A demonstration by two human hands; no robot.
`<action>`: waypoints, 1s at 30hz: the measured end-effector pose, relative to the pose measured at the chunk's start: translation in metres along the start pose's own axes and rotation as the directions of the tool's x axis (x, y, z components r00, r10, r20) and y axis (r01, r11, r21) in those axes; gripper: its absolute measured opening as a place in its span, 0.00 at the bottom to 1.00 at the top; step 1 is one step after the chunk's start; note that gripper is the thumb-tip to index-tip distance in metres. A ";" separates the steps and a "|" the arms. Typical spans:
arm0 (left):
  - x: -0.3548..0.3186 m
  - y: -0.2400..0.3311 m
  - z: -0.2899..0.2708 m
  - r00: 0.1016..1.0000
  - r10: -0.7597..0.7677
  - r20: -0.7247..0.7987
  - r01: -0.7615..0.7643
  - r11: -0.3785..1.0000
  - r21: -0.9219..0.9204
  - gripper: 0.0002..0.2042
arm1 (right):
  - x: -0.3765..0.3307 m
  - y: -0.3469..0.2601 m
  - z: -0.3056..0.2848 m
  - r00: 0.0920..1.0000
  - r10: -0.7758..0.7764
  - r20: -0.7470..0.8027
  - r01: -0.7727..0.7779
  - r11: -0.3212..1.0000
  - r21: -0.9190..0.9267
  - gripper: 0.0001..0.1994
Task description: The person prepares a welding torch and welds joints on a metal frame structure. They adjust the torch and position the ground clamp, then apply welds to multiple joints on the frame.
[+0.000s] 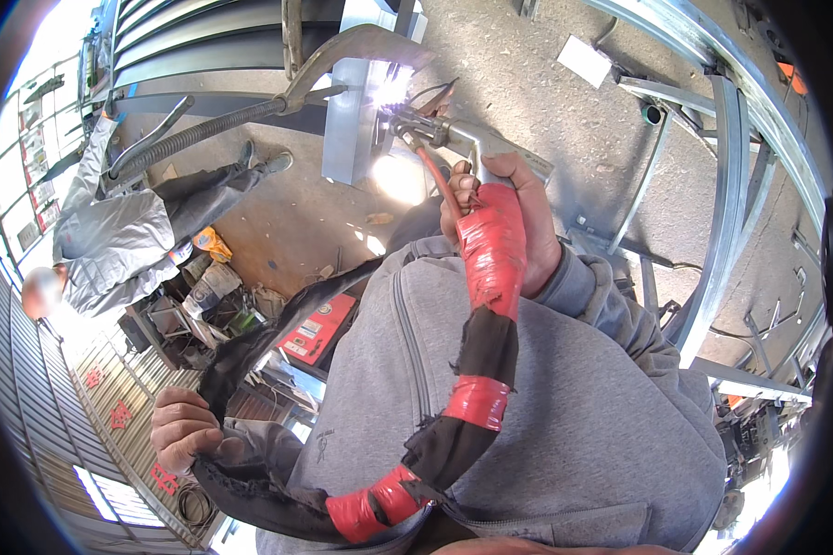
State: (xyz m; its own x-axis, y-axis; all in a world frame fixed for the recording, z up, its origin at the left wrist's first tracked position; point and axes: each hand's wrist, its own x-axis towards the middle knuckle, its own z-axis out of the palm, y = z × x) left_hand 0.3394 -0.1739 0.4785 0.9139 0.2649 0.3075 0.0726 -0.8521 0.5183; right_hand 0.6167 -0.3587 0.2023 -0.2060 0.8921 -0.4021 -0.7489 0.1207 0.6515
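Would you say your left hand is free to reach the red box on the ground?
Probably not: the left hand is closed around the black cable, and the red box lies well beyond it.

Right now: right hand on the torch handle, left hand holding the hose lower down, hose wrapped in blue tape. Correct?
Not quite. In the head view the tape is red, not blue. The rest stands: right hand on the torch handle, left hand holding the hose lower down.
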 end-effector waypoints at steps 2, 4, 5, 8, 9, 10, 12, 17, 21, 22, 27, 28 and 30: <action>0.001 0.000 0.000 1.000 0.001 -0.004 -0.001 1.000 -0.001 0.16 | 0.000 0.000 0.000 1.000 -0.007 -0.004 0.007 1.000 -0.006 0.12; 0.002 0.000 0.001 1.000 0.008 -0.003 -0.008 1.000 -0.005 0.16 | 0.000 0.001 0.001 1.000 -0.005 -0.009 0.005 1.000 0.010 0.12; 0.002 0.000 0.003 1.000 0.007 -0.010 -0.007 1.000 -0.004 0.16 | 0.000 0.001 0.001 1.000 0.001 -0.012 -0.001 1.000 0.028 0.12; 0.002 0.002 0.012 0.997 0.004 -0.077 -0.002 0.999 0.034 0.17 | -0.005 0.002 0.003 0.997 -0.065 -0.035 0.062 0.994 -0.090 0.13; 0.000 0.003 0.016 0.992 -0.002 -0.125 0.010 0.998 0.063 0.17 | -0.008 0.003 0.003 0.994 -0.101 -0.041 0.094 0.983 -0.157 0.14; 0.000 0.003 0.018 0.988 0.000 -0.155 0.016 0.994 0.104 0.17 | -0.013 0.003 0.002 0.992 -0.117 -0.053 0.109 0.984 -0.141 0.13; 0.003 0.001 0.017 0.995 -0.049 -0.092 0.050 0.999 0.006 0.17 | -0.023 0.003 0.000 0.991 -0.128 -0.031 0.124 0.986 -0.113 0.13; 0.008 -0.010 0.013 0.999 -0.008 0.041 0.011 0.997 -0.072 0.18 | -0.020 -0.003 -0.014 0.992 -0.106 -0.064 0.110 0.993 0.050 0.13; 0.013 -0.012 0.015 0.999 0.000 0.041 0.004 0.997 -0.074 0.18 | -0.016 -0.008 -0.022 0.997 -0.081 -0.007 0.080 0.996 -0.044 0.14; 0.015 -0.013 0.014 0.996 0.009 0.083 -0.002 0.997 -0.082 0.18 | -0.014 -0.008 -0.024 0.996 -0.086 -0.006 0.086 0.995 -0.057 0.15; 0.018 -0.017 0.016 0.997 0.028 0.072 -0.022 0.997 -0.078 0.18 | -0.003 -0.010 -0.028 0.991 -0.113 -0.065 0.114 0.993 0.006 0.15; 0.017 -0.017 0.018 0.998 0.038 0.054 -0.034 0.997 -0.074 0.17 | -0.001 -0.011 -0.028 0.992 -0.109 -0.070 0.109 0.994 0.005 0.15; 0.017 -0.018 0.019 0.998 0.035 0.049 -0.031 0.996 -0.082 0.17 | 0.002 -0.013 -0.028 0.996 -0.081 -0.031 0.080 0.997 -0.021 0.15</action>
State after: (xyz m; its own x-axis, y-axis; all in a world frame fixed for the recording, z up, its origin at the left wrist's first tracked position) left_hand 0.3610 -0.1629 0.4594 0.9343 0.2127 0.2859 0.0117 -0.8202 0.5720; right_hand 0.6080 -0.3706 0.1752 -0.1643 0.8655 -0.4732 -0.7759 0.1828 0.6038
